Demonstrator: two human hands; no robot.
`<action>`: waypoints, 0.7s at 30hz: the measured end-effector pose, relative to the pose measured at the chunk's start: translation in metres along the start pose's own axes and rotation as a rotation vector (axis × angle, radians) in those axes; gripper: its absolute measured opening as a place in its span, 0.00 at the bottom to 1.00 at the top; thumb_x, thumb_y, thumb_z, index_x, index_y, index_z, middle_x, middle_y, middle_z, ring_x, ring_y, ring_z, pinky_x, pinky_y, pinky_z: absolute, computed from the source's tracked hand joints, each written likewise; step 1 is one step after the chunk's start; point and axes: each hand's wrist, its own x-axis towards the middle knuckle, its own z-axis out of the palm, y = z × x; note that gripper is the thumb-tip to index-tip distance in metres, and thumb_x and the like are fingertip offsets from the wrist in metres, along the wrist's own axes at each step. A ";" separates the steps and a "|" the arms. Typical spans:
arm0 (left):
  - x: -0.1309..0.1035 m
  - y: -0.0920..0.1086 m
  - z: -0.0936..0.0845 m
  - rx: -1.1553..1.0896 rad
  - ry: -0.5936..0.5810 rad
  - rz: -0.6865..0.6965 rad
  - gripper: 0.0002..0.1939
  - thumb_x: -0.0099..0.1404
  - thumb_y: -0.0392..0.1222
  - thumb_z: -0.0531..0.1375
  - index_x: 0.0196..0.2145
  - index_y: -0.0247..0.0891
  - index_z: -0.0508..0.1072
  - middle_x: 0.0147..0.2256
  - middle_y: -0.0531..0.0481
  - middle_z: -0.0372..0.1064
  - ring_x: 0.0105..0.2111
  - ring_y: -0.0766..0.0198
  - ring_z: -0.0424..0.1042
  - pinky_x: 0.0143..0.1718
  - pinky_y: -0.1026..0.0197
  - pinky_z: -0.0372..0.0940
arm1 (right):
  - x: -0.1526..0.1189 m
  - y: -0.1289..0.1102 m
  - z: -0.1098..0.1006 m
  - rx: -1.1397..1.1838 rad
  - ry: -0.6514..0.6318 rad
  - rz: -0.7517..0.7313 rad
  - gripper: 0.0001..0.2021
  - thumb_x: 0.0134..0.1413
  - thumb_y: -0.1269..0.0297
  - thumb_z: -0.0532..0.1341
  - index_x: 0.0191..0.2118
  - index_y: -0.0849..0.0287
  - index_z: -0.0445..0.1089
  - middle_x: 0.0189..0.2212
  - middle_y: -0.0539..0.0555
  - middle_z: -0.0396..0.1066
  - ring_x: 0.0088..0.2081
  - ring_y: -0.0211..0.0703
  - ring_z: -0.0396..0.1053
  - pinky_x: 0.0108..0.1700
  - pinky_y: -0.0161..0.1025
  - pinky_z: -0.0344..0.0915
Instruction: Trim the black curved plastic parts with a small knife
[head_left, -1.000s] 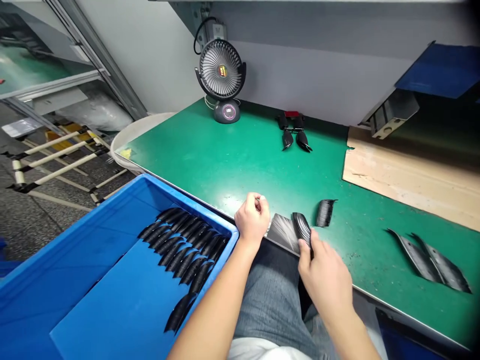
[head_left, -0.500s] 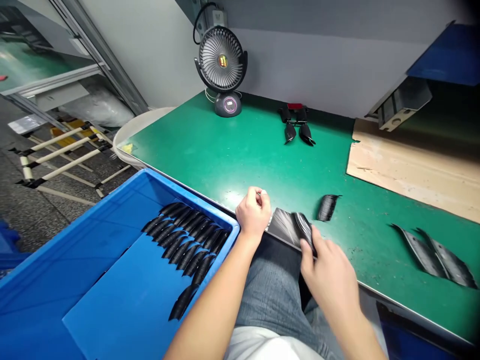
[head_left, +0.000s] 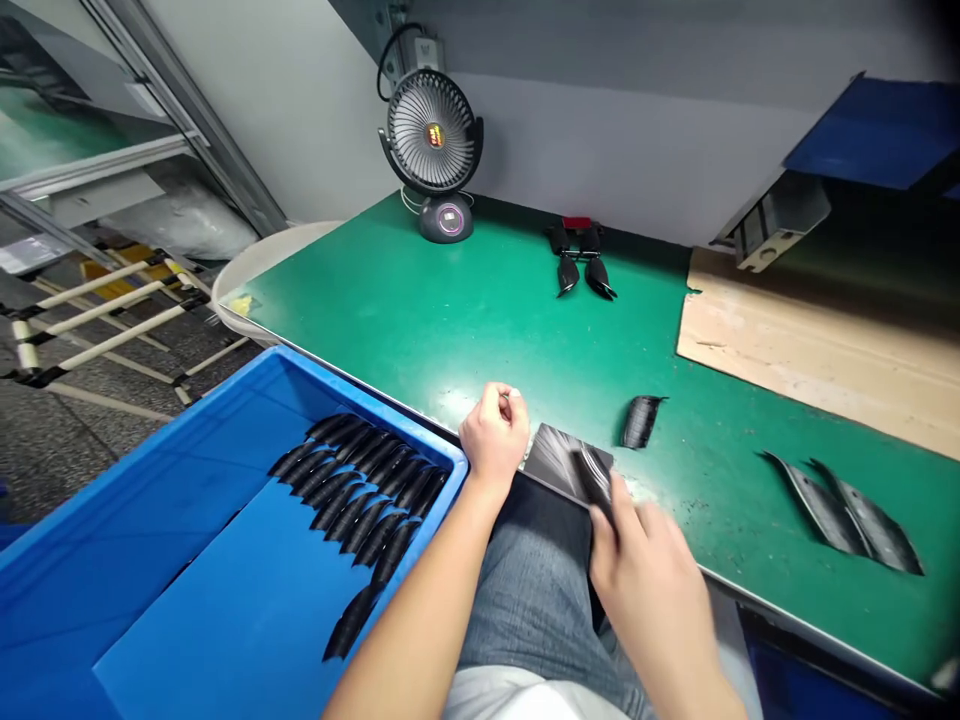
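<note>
At the near edge of the green work table [head_left: 480, 310], our left hand [head_left: 493, 438] rests as a closed fist with the fingers curled in; something small and pale shows at the fingertips, but we cannot tell what it is. Just to its right, a dark, glossy rectangular sheet [head_left: 555, 458] lies on the table's edge, touching or nearly touching that fist. Our right hand [head_left: 645, 570] grips a black ribbed curved plastic piece [head_left: 596, 475] between thumb and fingers, holding it over the right part of the sheet; this hand is blurred, so the exact finger placement is unclear.

A second black ribbed curved piece [head_left: 639, 421] lies alone on the green surface a little beyond and to the right of the held one. Farther right, two long dark pointed blades [head_left: 844, 515] lie side by side near the table's front edge. A flat brown cardboard sheet [head_left: 817, 345] covers the right rear of the table. At the back stand a small grey desk fan [head_left: 433, 135] and a pair of black clip-like tools with a red part [head_left: 579, 258].

To our left, beside the table, a blue plastic crate [head_left: 187, 560] holds rows of black curved pieces [head_left: 367, 490] on a blue liner.
</note>
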 end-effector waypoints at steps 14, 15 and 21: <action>0.004 0.001 -0.003 0.060 -0.043 0.043 0.08 0.67 0.43 0.51 0.36 0.40 0.68 0.26 0.52 0.71 0.27 0.63 0.70 0.29 0.64 0.56 | -0.003 0.012 -0.022 0.178 0.024 0.014 0.20 0.67 0.61 0.46 0.57 0.66 0.60 0.29 0.55 0.62 0.31 0.47 0.62 0.32 0.39 0.63; 0.006 0.004 -0.005 0.058 -0.064 0.068 0.08 0.67 0.43 0.51 0.36 0.40 0.69 0.27 0.52 0.71 0.28 0.62 0.69 0.30 0.63 0.57 | -0.008 0.026 -0.030 0.220 0.062 0.054 0.21 0.67 0.58 0.46 0.58 0.63 0.59 0.28 0.54 0.62 0.31 0.46 0.62 0.32 0.39 0.63; 0.007 0.064 -0.004 -0.007 -0.340 0.474 0.15 0.69 0.44 0.48 0.47 0.39 0.69 0.45 0.45 0.69 0.48 0.57 0.64 0.50 0.56 0.59 | -0.009 0.124 -0.025 0.109 0.029 0.269 0.19 0.63 0.59 0.49 0.55 0.62 0.62 0.35 0.58 0.66 0.39 0.54 0.65 0.35 0.44 0.63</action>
